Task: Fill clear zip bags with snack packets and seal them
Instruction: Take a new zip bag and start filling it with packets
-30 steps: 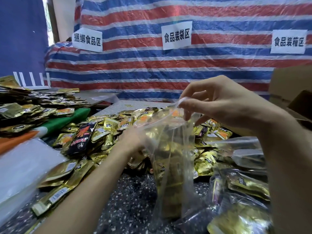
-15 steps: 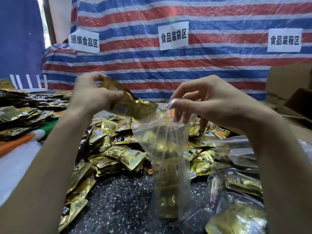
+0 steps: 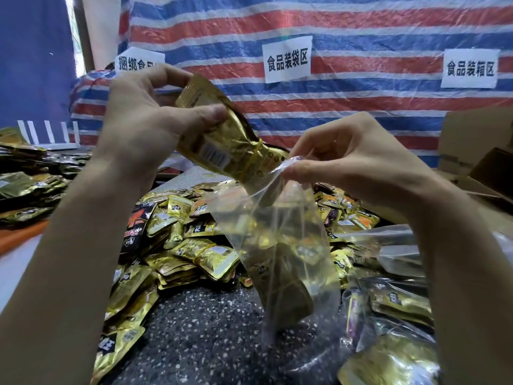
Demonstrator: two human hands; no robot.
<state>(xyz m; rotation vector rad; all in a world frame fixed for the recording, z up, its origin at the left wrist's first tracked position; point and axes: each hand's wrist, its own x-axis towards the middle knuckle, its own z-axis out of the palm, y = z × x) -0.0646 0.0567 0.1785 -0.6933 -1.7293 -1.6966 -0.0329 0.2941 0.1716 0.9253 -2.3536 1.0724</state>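
My left hand (image 3: 147, 118) grips a bundle of gold snack packets (image 3: 222, 140) tied with a yellow rubber band. Its lower end points down into the mouth of a clear zip bag (image 3: 277, 245). My right hand (image 3: 349, 162) pinches the bag's top edge and holds it up above the speckled table (image 3: 208, 337). A gold packet bundle lies inside the bag near its bottom. A heap of loose gold packets (image 3: 194, 251) covers the table behind and to the left of the bag.
Filled clear bags (image 3: 394, 301) lie at the lower right. Cardboard boxes (image 3: 477, 151) stand at the right. More gold packets (image 3: 25, 184) are stacked at the far left. A striped tarp with white paper signs (image 3: 287, 58) hangs behind.
My left hand picked a banded bundle out of the heap, lifted it and brought it to the bag's mouth. My right hand kept its pinch on the bag's top.
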